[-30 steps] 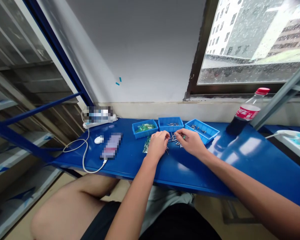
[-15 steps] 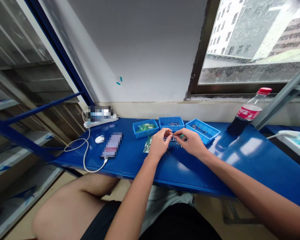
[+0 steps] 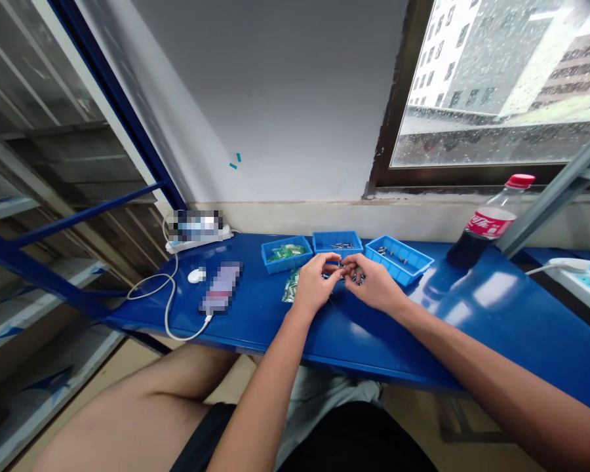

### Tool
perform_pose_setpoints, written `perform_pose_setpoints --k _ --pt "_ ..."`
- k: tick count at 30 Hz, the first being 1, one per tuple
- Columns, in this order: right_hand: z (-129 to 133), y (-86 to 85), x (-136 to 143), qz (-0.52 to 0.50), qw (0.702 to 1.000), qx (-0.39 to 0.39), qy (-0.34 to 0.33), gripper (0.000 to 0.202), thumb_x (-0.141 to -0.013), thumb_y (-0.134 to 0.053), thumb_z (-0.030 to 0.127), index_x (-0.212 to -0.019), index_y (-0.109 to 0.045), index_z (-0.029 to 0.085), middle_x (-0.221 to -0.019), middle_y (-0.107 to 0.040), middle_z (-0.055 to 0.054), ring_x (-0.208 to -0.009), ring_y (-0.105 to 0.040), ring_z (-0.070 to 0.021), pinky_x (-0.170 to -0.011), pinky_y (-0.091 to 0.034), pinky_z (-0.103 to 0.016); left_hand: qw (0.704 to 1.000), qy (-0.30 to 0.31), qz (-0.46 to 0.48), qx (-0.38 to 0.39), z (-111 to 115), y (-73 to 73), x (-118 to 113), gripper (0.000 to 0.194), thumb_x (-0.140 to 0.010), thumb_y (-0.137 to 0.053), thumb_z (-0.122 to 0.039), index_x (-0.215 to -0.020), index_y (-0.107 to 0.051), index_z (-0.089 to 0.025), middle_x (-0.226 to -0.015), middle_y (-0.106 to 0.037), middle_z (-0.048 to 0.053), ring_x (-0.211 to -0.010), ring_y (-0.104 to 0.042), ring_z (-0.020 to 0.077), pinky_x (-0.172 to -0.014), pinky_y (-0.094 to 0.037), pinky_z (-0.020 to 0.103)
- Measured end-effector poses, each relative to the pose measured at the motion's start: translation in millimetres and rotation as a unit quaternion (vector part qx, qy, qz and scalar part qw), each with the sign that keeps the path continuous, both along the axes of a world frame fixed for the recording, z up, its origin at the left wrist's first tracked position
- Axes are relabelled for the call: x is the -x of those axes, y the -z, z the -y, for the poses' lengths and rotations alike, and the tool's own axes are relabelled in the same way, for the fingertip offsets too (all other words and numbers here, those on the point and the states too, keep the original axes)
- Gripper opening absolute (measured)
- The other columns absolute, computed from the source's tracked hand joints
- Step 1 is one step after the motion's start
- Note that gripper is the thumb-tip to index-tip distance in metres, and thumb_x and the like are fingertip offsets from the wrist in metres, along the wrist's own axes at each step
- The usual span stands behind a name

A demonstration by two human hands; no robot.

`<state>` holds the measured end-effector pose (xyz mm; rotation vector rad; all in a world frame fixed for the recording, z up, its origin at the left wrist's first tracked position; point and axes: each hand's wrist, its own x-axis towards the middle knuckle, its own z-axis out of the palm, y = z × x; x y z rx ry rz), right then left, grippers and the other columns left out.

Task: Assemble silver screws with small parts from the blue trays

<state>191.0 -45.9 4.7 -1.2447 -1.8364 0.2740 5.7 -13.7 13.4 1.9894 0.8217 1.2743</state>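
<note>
My left hand (image 3: 316,283) and my right hand (image 3: 372,282) meet fingertip to fingertip over the blue table. A small metallic piece (image 3: 341,265) shows between their pinched fingers; its exact shape is too small to tell. Beneath and behind the hands lie several small metal parts, partly hidden. Left of my left hand is a clear bag (image 3: 291,286) of small pieces. Behind the hands stand three blue trays: the left one (image 3: 271,265) holds green-tinted packets, the middle one (image 3: 337,235) thin metal parts, the right one (image 3: 413,250) a few small metal parts.
A phone (image 3: 221,287) with a white cable and a small white object (image 3: 195,275) lie on the table (image 3: 255,314) at left. Behind them is a power strip (image 3: 201,241). A cola bottle (image 3: 489,223) stands at right, near a grey metal bar (image 3: 555,190).
The fingertips of both hands have shifted slightly and are curled closer together around the small piece. My left leg has moved a little to the left.
</note>
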Motion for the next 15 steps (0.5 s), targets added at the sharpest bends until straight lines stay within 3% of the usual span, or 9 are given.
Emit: perform_pose_setpoints --k 4,9,15 --pt "3.2 -5.4 1.4 -0.015 1.0 -0.006 -0.008 0.044 -0.085 -0.06 0.016 -0.129 -0.061 0.022 -0.089 -0.068 -0.003 -0.069 -0.062 -0.0184 -0.07 -0.055 -0.033 1.0 -0.022 -0.005 -0.016 2.5 -2.5 -0.4 0.032 -0.095 -0.072 -0.027 -0.126 -0.065 -0.021 -0.123 -0.073 0.01 -0.103 -0.075 0.0208 -0.091 -0.062 0.033" --pt "4.2 -8.8 1.7 -0.057 0.998 -0.024 -0.015 0.033 -0.092 -0.056 0.02 -0.123 -0.065 0.023 -0.092 -0.067 -0.006 -0.074 -0.063 -0.0207 -0.068 -0.056 -0.034 0.994 -0.077 -0.042 -0.068 4.2 -8.7 2.8 0.027 -0.1 -0.065 -0.035 -0.123 -0.069 -0.021 -0.125 -0.071 0.011 -0.113 -0.069 0.0234 -0.088 -0.06 0.032" --pt "5.4 -7.7 3.1 -0.061 0.998 -0.021 0.004 0.019 -0.092 -0.059 0.022 -0.109 -0.067 0.022 -0.086 -0.069 -0.005 -0.07 -0.063 -0.02 -0.066 -0.054 -0.034 0.992 -0.074 -0.091 -0.042 5.1 -4.9 4.1 0.034 -0.101 -0.063 -0.041 -0.126 -0.071 -0.021 -0.096 -0.078 0.006 -0.087 -0.073 0.0203 -0.08 -0.058 0.03"
